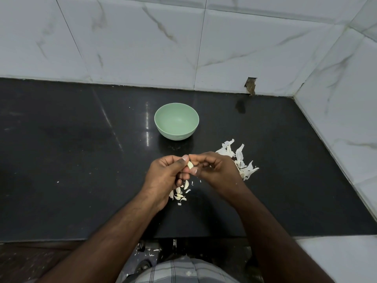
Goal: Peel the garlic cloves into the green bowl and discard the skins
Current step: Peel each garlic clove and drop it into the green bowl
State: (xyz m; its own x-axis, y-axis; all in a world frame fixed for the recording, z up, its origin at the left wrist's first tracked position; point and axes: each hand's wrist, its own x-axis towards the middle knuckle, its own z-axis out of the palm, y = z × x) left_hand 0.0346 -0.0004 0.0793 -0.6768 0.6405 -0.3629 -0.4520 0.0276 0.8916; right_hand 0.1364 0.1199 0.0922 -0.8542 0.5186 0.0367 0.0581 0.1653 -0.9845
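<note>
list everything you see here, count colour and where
green bowl: one, pale green, looks empty, mid counter beyond the hands
garlic clove: one, cream, pinched between both hands
loose cloves: several, cream, on the counter under the hands
skins: a pile, white, on the counter behind the right hand
counter: one, black
wall tiles: white, marbled, behind and right
left hand: fingers curled on the clove
right hand: fingers pinching the clove

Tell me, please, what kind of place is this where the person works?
Probably a home kitchen: a polished black stone counter meets white marble-patterned wall tiles, and a small pale green bowl stands on it beside loose garlic cloves.
</note>
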